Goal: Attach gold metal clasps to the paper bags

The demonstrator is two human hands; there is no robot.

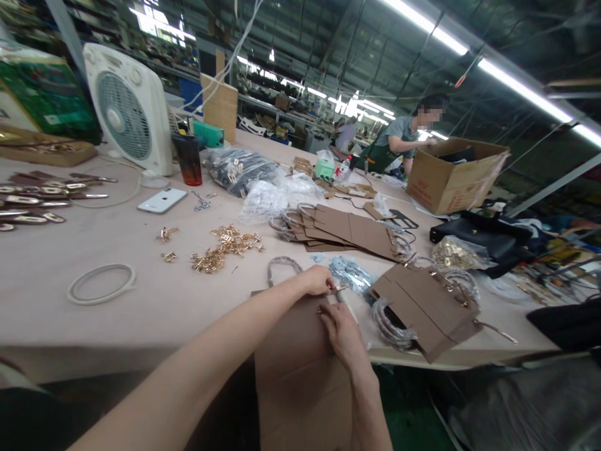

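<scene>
A brown leather bag panel (295,363) hangs over the near table edge in front of me, with a braided handle loop (282,266) at its top. My left hand (319,280) is closed in a pinch at the panel's top edge on a small metal piece (342,288). My right hand (339,332) presses on the panel just below, fingers curled on the same spot. A heap of small silver pieces (350,272) lies just beyond my hands.
Stacks of brown panels with handles (357,232) (422,307), gold hardware (225,247), a white ring (101,283), a phone (162,200), a dark cup (188,160) and a fan (126,106) sit on the pale table (70,250). A person (404,134) stands by a cardboard box (451,172) at the far end.
</scene>
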